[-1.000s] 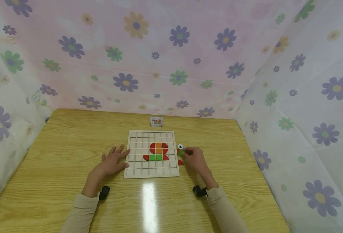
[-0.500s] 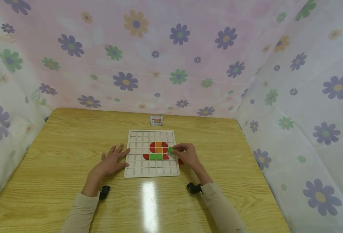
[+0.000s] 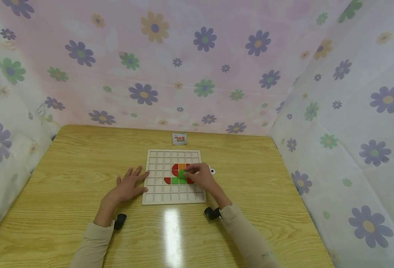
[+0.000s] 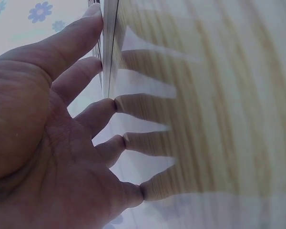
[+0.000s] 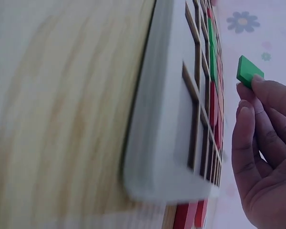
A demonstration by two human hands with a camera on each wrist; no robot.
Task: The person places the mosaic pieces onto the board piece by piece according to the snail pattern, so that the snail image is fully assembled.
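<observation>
Over the wooden grid board [image 3: 156, 193], my right hand [image 3: 201, 176] pinches a small green tile [image 5: 248, 70] between thumb and fingertips. In the right wrist view the tile is held up off the board's surface. Set into the grid are red pieces [image 3: 175, 170], an orange piece [image 3: 182, 166] and a row of green pieces [image 3: 175, 181]; my right hand partly covers them in the head view. My left hand [image 3: 128, 188] lies with fingers spread on the table, its thumb and forefinger at the board's left edge.
Behind the board lies a small picture card [image 3: 179, 139]. A white eye piece [image 3: 212, 171] shows just right of my right hand. Past the board's edge, loose red pieces [image 5: 186, 217] lie on the wood-grain table [image 3: 250, 156]. Flowered sheets hang around the table.
My right hand has carried the green tile leftward, from beside the board's right edge to over the coloured pieces. My left hand has stayed in place.
</observation>
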